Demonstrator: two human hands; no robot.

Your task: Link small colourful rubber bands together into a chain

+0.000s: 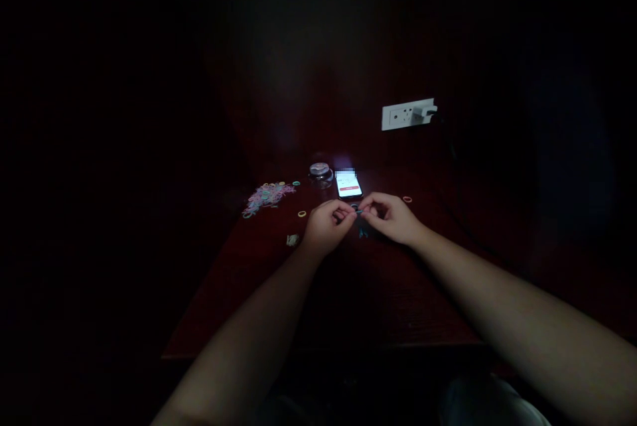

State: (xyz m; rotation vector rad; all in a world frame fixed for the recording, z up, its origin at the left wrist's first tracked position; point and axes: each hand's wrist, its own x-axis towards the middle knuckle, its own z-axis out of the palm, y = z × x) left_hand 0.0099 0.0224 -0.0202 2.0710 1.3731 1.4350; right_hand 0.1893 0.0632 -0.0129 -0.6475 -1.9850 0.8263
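Observation:
Between the fingertips of both hands is a small blue band (359,212). My left hand (328,223) pinches its left end, and my right hand (391,215) pinches the right end. Just below the fingers lie a few blue bands (363,233) on the dark red table (249,293). A pale bundle of bands (292,239) rests left of my left wrist, with a single yellow band (302,213) above it. Farther left spreads a pile of multicoloured bands (269,196). An orange band (407,200) lies beyond my right hand.
Behind the hands a lit phone (349,183) stands or lies beside a clear round jar with a lid (320,170). A white wall socket (408,114) holds a plug, its dark cable running down at the right. The surroundings are very dark.

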